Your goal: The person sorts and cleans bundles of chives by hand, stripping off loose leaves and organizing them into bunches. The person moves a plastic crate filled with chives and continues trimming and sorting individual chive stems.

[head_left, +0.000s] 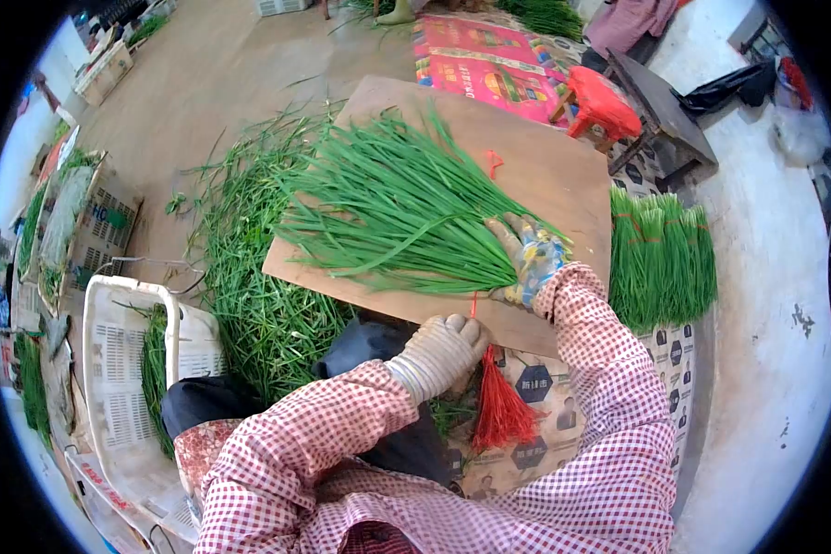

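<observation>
A large loose bunch of green chives [388,212] lies fanned out on a brown board [378,102] in front of me. My right hand [531,258], in a patterned work glove, is wrapped over the narrow end of the bunch at the board's right side. At the near edge, my left hand [443,351], in a cream knitted glove, is closed around a thin red string that runs up onto the board. A bundle of red strings [505,402] hangs just below this hand. A short red tie [495,163] lies beyond the chives.
Loose leaves [258,305] are heaped left of the board, beside a white plastic crate [110,369]. Tied bunches of chives [663,249] stand at the right near the wall. Behind them are a red-topped stool [603,100] and a dark bench [660,111].
</observation>
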`<state>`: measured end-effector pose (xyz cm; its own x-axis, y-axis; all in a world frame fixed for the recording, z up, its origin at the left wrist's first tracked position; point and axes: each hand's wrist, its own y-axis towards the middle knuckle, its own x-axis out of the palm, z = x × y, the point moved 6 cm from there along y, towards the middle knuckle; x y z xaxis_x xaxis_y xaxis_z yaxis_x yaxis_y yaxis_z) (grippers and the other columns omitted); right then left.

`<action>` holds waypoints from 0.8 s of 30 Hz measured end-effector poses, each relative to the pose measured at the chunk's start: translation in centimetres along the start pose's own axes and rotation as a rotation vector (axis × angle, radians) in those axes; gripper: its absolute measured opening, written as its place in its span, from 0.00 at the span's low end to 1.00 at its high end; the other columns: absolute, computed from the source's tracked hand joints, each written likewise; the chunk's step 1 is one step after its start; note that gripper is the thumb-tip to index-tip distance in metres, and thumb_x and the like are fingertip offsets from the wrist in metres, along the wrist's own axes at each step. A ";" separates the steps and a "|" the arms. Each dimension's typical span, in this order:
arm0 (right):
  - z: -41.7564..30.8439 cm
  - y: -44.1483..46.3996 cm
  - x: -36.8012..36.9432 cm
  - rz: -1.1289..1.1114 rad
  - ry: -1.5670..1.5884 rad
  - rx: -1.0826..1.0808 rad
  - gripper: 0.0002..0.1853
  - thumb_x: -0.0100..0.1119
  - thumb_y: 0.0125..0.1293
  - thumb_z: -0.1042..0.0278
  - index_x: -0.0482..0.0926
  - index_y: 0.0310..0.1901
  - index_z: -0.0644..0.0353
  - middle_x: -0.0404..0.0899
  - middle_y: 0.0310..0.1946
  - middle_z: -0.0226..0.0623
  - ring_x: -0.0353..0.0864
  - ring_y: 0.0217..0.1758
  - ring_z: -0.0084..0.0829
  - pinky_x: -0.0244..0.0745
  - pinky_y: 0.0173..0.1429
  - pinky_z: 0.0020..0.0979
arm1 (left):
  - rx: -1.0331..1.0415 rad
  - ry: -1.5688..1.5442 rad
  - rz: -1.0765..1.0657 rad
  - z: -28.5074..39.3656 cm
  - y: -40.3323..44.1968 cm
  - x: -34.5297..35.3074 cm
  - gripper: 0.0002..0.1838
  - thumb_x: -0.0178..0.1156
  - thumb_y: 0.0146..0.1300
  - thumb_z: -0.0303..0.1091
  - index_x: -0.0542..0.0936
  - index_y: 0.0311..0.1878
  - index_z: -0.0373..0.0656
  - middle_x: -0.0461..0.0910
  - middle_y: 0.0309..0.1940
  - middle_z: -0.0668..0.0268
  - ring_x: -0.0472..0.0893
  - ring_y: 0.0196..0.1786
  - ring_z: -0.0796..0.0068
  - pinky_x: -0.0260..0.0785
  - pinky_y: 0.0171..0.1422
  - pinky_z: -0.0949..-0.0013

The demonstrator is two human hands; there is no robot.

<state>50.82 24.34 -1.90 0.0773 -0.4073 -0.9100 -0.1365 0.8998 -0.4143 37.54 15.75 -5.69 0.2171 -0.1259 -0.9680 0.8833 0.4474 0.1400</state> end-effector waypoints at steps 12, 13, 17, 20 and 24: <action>-0.2 0.1 -1.0 0.016 0.025 0.002 0.49 0.67 0.54 0.51 0.47 0.74 0.42 0.47 0.74 0.42 0.46 0.76 0.47 0.47 0.77 0.46 | 0.067 -0.186 -0.359 -1.1 -2.4 0.0 0.09 0.55 0.56 0.34 0.79 0.38 0.44 0.80 0.36 0.59 0.81 0.44 0.57 0.76 0.45 0.57; -0.2 0.2 -0.9 0.020 0.026 -0.003 0.49 0.67 0.54 0.51 0.47 0.74 0.42 0.47 0.74 0.42 0.46 0.76 0.47 0.47 0.77 0.46 | 0.088 -0.184 -0.393 -1.3 -2.8 0.0 0.10 0.55 0.55 0.35 0.80 0.39 0.44 0.80 0.37 0.59 0.81 0.45 0.56 0.76 0.45 0.56; 0.5 0.3 0.6 0.126 -0.037 -0.084 0.51 0.68 0.50 0.45 0.49 0.73 0.43 0.50 0.72 0.46 0.48 0.75 0.50 0.48 0.76 0.48 | 0.019 -0.214 -0.396 -2.7 -2.9 1.0 0.13 0.56 0.56 0.33 0.78 0.45 0.46 0.79 0.41 0.59 0.80 0.47 0.55 0.75 0.47 0.55; 0.3 0.4 0.3 0.323 0.013 -0.138 0.55 0.73 0.39 0.42 0.58 0.69 0.52 0.56 0.68 0.54 0.55 0.71 0.55 0.55 0.72 0.49 | -0.009 -0.279 -0.360 -2.4 -4.0 -2.5 0.19 0.58 0.54 0.33 0.75 0.51 0.47 0.78 0.42 0.59 0.80 0.47 0.55 0.74 0.48 0.55; 0.1 -0.4 0.0 0.397 -0.086 -0.153 0.53 0.72 0.43 0.40 0.57 0.70 0.50 0.53 0.70 0.50 0.50 0.73 0.54 0.50 0.74 0.52 | -0.113 -0.384 -0.201 -2.0 -9.7 -5.1 0.23 0.61 0.53 0.36 0.74 0.55 0.46 0.78 0.45 0.58 0.79 0.48 0.55 0.73 0.48 0.56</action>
<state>50.98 24.03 -1.77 0.0702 -0.0143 -0.9974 -0.3168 0.9478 -0.0359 27.02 13.80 -2.57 0.2032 -0.5300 -0.8233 0.8774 0.4717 -0.0872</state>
